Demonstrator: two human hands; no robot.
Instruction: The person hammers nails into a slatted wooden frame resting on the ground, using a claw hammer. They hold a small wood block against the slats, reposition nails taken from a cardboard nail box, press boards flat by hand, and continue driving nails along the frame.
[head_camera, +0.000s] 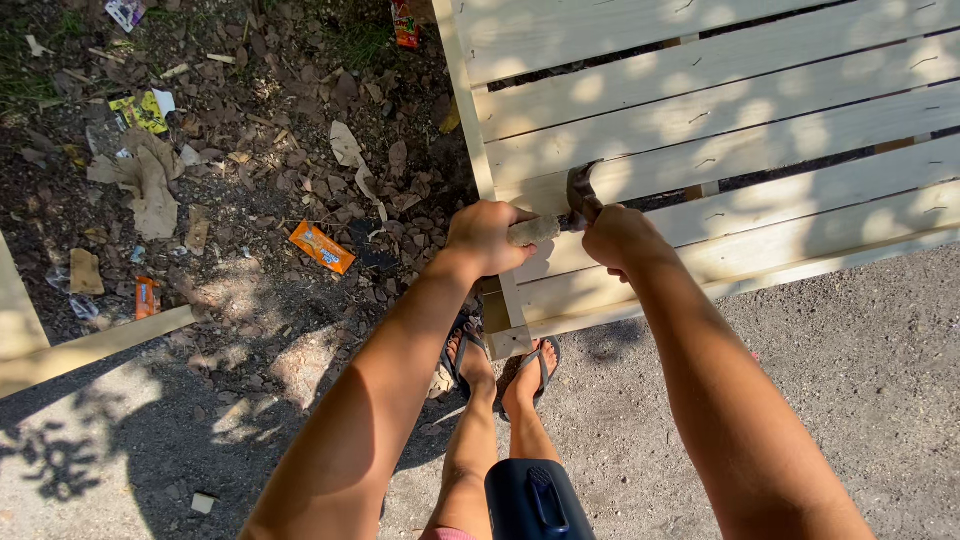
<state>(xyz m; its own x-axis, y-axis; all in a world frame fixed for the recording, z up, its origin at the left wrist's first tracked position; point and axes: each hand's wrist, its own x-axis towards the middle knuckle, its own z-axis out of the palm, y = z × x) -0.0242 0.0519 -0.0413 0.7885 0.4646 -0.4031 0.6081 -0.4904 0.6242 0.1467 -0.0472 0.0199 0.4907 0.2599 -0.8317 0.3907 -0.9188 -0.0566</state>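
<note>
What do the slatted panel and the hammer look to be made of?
Slatted panel: pale bare wood, apparently unpainted, with faint grain showing. Hammer: dark, dull head, probably rusted metal; light handle, likely wood, gripped by the left hand.

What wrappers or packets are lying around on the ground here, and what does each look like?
Orange wrapper: flat oblong on the dirt left of the left hand, with a blue-and-white patch.
Yellow wrapper: crumpled, upper left.
Small orange packet: at left, near a plank.
Red packet: top edge, by the pale wooden pallet.
White printed scrap: top left corner.
</note>
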